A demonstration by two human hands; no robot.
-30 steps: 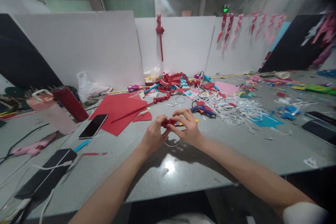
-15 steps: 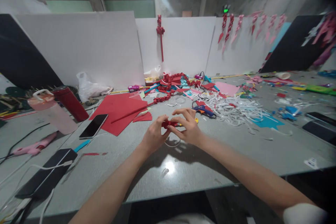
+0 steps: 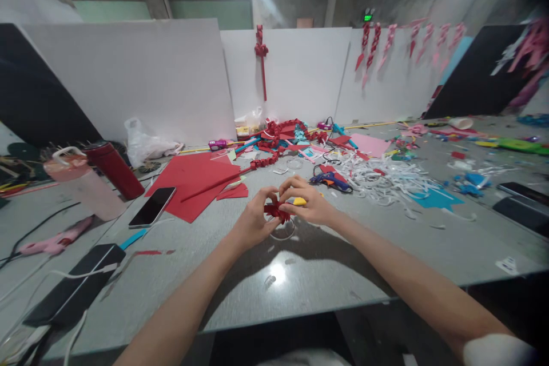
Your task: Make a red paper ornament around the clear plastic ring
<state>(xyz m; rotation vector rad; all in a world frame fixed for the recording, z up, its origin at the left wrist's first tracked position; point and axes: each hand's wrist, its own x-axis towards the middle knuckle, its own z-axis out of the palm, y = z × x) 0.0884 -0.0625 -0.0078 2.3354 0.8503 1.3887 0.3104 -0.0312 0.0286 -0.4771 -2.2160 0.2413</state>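
Both hands meet over the near middle of the table, holding a small piece of folded red paper (image 3: 279, 213) with pleated, petal-like edges. My left hand (image 3: 253, 218) pinches its left side between bent fingers and thumb. From the right, my right hand (image 3: 309, 203) grips it with the fingertips. Fingers cover part of the piece. A thin pale ring (image 3: 283, 237) shows just below the hands. Behind the right fingers, a yellow object (image 3: 299, 201) is partly hidden. Beyond the hands lies a blue glue gun (image 3: 330, 179).
To the left are red paper sheets (image 3: 193, 177), a phone (image 3: 153, 207), a black power strip (image 3: 77, 283), a pink glue gun (image 3: 58, 238) and two bottles, one red (image 3: 115, 171). White paper strips (image 3: 386, 177) pile up at right. A red braided piece (image 3: 261, 63) hangs on the board.
The red paper piece has tilted and come further into view, showing its pleated edges. The right hand has shifted slightly left and its fingers have drawn in; both hands keep their hold.
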